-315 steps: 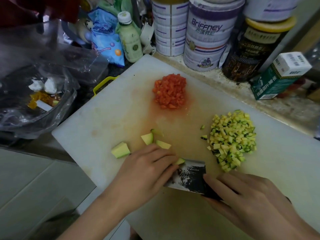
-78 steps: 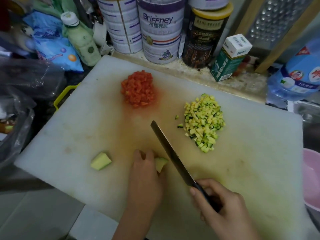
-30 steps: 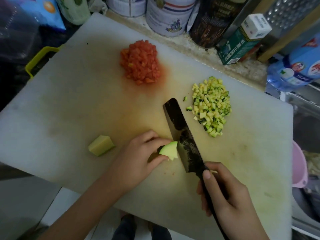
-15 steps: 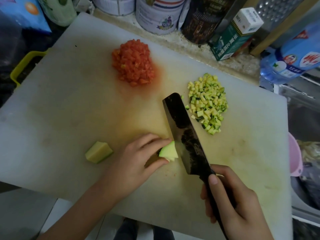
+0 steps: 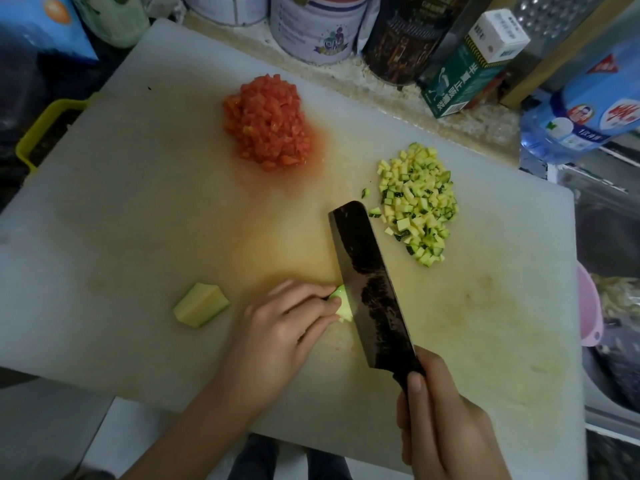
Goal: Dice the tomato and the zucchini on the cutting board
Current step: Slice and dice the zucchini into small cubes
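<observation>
Tins [image 5: 313, 32], green carton [image 5: 462, 79], water bottle [image 5: 588, 112]

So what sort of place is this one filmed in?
Most likely a home kitchen counter: a cutting board with diced tomato and zucchini, tins and a carton packed behind it.

Colour log, head view. I read the cutting board [image 5: 138, 202] as white, with an orange-yellow stain across its middle and a faint green tint on its right part. Diced tomato [image 5: 268, 124], far centre: red-orange, with a pinkish wet halo around it. Diced zucchini [image 5: 417, 206], to the right: pale yellow cubes flecked with dark green skin. Zucchini chunk [image 5: 201, 305], near left: pale yellow-green. Zucchini piece [image 5: 343, 303] against the knife [image 5: 370, 289]: light green. Knife blade: black, mottled, greyer along the left edge.

Behind the board:
- carton [image 5: 467, 67]: dark green, white top
- tin [image 5: 317, 26]: white, red and blue bands
- bottle [image 5: 585, 109]: blue label

I note a pink bowl [image 5: 590, 306] at the right edge and a yellow handle [image 5: 45, 126] at the left.
</observation>
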Demonstrator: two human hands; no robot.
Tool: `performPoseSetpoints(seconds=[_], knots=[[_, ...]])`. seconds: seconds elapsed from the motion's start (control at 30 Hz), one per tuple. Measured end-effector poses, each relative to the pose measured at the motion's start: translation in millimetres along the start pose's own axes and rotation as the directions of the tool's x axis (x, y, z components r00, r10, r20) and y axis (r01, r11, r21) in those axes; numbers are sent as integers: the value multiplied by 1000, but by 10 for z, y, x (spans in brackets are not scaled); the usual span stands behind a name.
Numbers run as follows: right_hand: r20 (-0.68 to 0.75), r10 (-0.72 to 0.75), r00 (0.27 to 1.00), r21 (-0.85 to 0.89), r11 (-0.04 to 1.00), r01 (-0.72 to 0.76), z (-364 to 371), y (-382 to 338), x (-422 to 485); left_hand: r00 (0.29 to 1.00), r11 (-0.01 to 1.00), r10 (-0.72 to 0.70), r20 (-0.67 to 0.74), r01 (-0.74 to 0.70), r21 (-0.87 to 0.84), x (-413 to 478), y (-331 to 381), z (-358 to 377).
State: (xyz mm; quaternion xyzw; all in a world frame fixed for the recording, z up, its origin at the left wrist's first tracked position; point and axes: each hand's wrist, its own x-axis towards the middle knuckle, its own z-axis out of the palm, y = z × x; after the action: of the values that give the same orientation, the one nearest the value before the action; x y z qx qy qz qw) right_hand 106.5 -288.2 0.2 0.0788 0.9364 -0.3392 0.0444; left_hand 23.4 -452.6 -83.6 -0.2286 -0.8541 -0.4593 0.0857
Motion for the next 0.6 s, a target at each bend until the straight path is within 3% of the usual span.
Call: performPoseSetpoints(seconds=[0.13, 0.6], knots=[[8, -8, 1000, -305, 952, 10, 105, -131, -22, 1000, 1000, 8, -6, -8, 13, -15, -12, 11], [-106, 58, 993, -370, 924, -93, 271, -214, -30, 1000, 1000, 15, -9, -15, 17, 13, -2, -1]])
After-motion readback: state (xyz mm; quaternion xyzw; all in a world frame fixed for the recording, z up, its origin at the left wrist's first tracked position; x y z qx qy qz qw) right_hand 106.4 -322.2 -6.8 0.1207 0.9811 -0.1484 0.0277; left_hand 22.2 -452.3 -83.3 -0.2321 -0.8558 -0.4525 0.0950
